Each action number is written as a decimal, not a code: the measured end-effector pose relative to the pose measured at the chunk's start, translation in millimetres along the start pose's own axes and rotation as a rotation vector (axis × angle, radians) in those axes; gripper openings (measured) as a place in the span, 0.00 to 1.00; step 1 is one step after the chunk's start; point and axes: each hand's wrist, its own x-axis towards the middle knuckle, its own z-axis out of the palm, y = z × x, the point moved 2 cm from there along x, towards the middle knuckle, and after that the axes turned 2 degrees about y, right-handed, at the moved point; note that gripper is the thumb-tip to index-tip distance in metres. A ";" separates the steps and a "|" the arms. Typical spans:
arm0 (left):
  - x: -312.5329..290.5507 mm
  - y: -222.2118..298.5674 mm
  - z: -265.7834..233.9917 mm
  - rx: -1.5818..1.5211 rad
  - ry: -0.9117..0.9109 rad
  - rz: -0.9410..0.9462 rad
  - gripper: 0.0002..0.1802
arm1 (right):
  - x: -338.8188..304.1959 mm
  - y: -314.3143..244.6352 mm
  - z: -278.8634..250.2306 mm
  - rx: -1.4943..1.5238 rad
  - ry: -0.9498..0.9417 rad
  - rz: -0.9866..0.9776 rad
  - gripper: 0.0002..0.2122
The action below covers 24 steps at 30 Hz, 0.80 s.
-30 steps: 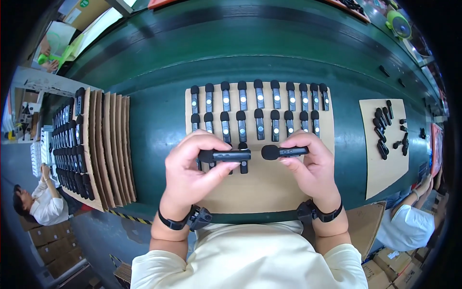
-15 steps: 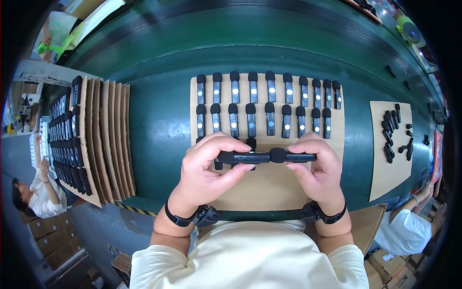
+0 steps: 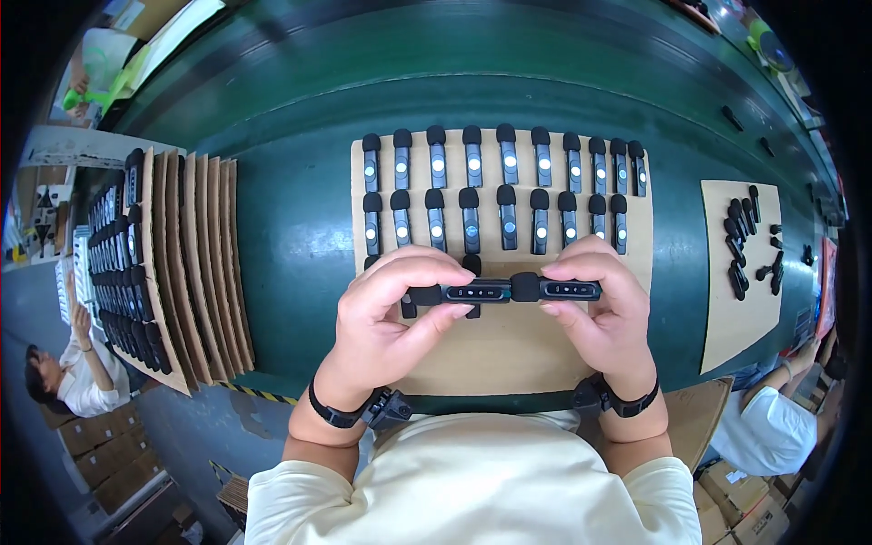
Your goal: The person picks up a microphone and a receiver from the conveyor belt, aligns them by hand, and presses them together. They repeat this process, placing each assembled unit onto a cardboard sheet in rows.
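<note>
Right now you are pinching one black clip-on microphone [image 3: 465, 292] in your left hand [image 3: 386, 322] and another microphone [image 3: 559, 289] in your right hand [image 3: 604, 313], fingers closed narrowly, end to end over the cardboard sheet [image 3: 509, 350]. Rows of microphones [image 3: 495, 195] are lying at twelve o'clock.

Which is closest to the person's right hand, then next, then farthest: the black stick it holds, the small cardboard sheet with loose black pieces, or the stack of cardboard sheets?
From the right hand:
1. Black stick, in its fingers.
2. Small cardboard sheet, to the right.
3. Stack of cardboard sheets, far left.
</note>
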 end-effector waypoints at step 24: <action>-1.0 0.5 -1.0 0.046 -0.012 0.021 0.16 | 0.3 2.9 -2.6 -0.008 -0.037 -0.018 0.13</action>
